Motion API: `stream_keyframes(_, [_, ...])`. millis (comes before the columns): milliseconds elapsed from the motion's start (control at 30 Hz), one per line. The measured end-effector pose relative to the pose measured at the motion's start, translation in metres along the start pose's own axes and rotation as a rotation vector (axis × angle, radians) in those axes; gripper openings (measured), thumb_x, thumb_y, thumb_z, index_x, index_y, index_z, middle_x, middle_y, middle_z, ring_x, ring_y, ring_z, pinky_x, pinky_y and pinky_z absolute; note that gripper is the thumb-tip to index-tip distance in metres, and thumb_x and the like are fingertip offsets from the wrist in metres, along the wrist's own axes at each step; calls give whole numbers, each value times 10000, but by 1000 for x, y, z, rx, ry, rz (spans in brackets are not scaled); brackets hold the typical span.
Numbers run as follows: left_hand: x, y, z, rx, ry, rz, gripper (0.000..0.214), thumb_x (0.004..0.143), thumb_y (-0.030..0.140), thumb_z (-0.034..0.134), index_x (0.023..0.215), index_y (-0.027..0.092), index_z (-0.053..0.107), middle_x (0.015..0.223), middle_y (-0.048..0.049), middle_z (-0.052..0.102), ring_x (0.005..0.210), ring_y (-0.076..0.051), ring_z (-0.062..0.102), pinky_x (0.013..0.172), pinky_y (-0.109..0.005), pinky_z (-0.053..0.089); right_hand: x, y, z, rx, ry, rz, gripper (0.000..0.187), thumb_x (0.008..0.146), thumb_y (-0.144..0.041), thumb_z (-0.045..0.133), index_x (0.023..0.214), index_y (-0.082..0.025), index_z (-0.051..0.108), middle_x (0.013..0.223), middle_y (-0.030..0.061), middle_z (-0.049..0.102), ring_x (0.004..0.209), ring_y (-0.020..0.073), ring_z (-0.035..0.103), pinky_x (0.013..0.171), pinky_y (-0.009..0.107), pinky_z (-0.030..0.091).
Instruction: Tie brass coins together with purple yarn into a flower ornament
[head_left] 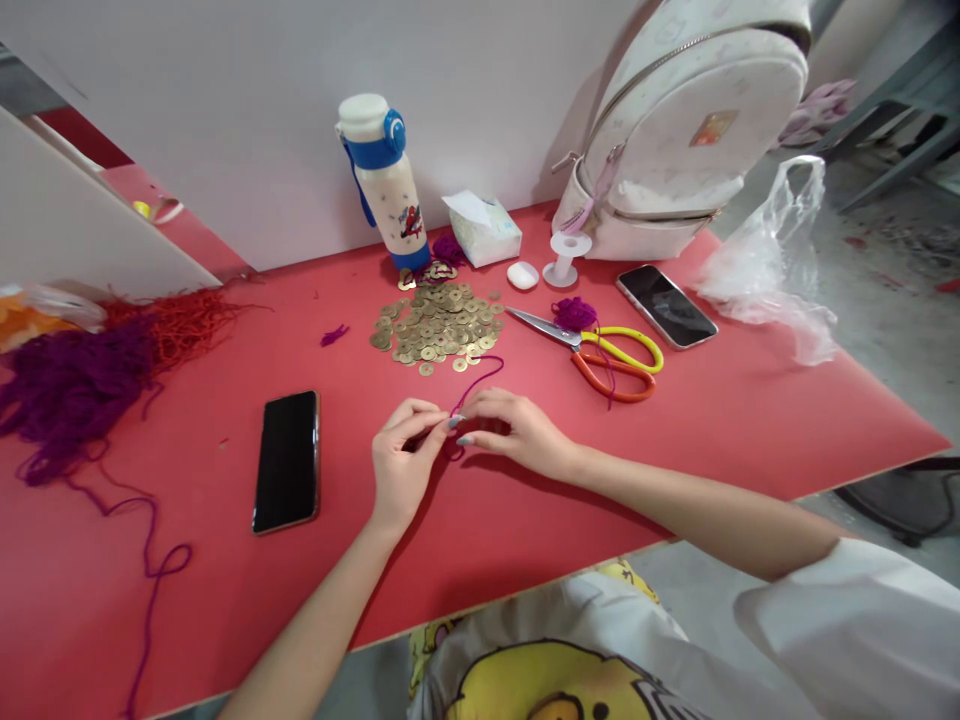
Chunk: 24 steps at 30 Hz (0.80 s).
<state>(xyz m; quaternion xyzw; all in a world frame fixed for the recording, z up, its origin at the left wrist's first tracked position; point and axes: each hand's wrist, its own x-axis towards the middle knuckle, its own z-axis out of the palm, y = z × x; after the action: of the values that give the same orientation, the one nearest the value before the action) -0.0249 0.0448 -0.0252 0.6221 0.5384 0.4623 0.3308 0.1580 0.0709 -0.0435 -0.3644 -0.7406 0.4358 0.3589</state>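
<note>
A length of purple yarn [484, 373] curves up from between my hands over the red tabletop, with a small loop of it below my fingertips. My left hand [405, 455] pinches the yarn between thumb and forefinger. Close beside it, my right hand [521, 435] is curved over the strand, its thumb and forefinger apart at the tips; whether a finger touches the yarn is hard to make out. Just beyond both hands lies a heap of brass-coloured coins with holes [442, 325]. Scissors [600, 350] with yellow and orange handles rest to the right.
Phones lie at left [286, 462] and right [667, 306]. Behind the coins stand a water bottle [394, 200] and a tissue pack [486, 235]. A white spool [566, 260], a backpack [675, 150] and a plastic bag [772, 270] are on the right. Purple yarn [79, 385] piles up on the left.
</note>
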Motion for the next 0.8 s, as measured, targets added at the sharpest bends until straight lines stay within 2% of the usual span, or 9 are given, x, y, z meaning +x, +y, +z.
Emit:
stream_keyframes(67, [-1, 0, 0, 25, 1, 17, 142, 849, 275, 683, 749, 191, 738, 756, -14, 634, 681, -132, 594, 615, -220, 476, -1, 0, 3, 7, -30, -25, 229, 926, -404, 630, 893, -194, 715, 945, 78, 697, 900, 208, 633, 834, 355, 505])
stream_keyframes(167, [-2, -2, -1, 90, 3, 44, 156, 872, 279, 662, 770, 190, 740, 752, -16, 648, 690, -139, 602, 633, -226, 470, -1, -2, 1, 64, -47, -43, 277, 986, -374, 533, 833, -193, 675, 867, 58, 674, 834, 183, 620, 798, 327, 500])
stream_keyframes(300, [-3, -6, -2, 335, -62, 132, 188, 914, 304, 623, 829, 207, 759, 776, -24, 689, 678, -139, 618, 640, -233, 441, 0, -6, -6, 16, -49, -118, 257, 1020, -318, 444, 859, -201, 606, 814, 43, 631, 793, 180, 582, 765, 318, 478])
stream_keyframes(400, [-4, -9, -4, 496, -179, 322, 208, 938, 301, 595, 848, 231, 769, 798, -24, 724, 620, -123, 612, 603, -237, 403, 0, -6, -7, -78, 2, -202, 240, 1013, -292, 443, 839, -202, 583, 845, 57, 605, 840, 200, 545, 787, 335, 455])
stream_keyframes(500, [-4, -9, -6, 474, -243, 538, 181, 940, 270, 600, 857, 239, 759, 794, -19, 737, 603, -114, 610, 610, -233, 408, 0, -5, -6, -35, 37, -167, 232, 1010, -274, 449, 825, -199, 568, 839, 45, 589, 825, 185, 546, 777, 311, 453])
stream_keyframes(567, [-5, -8, -7, 417, -207, 617, 159, 936, 247, 607, 855, 226, 742, 766, -17, 723, 605, -111, 604, 622, -227, 423, 0, -4, -5, 40, -8, -93, 219, 1010, -266, 455, 833, -196, 563, 803, 21, 596, 771, 158, 564, 743, 273, 456])
stream_keyframes(633, [-6, -7, -9, 367, -122, 626, 141, 933, 208, 607, 854, 202, 724, 748, -19, 700, 618, -108, 598, 624, -220, 432, -1, -5, -5, 98, -85, -19, 211, 1016, -268, 452, 855, -191, 566, 776, 3, 615, 722, 135, 582, 712, 244, 457])
stream_keyframes(700, [-6, -6, -9, 326, -20, 565, 128, 927, 165, 606, 861, 183, 715, 760, -25, 684, 655, -110, 604, 631, -216, 442, -1, -5, -4, 132, -158, 24, 219, 1024, -273, 437, 872, -187, 568, 767, -2, 631, 691, 123, 600, 697, 232, 462])
stream_keyframes(800, [-6, -4, -7, 245, 101, 409, 122, 907, 152, 629, 844, 183, 728, 775, -24, 668, 687, -115, 604, 624, -217, 448, -2, -6, -3, 112, -220, -13, 223, 1025, -250, 434, 862, -185, 572, 764, 5, 651, 705, 130, 616, 732, 248, 468])
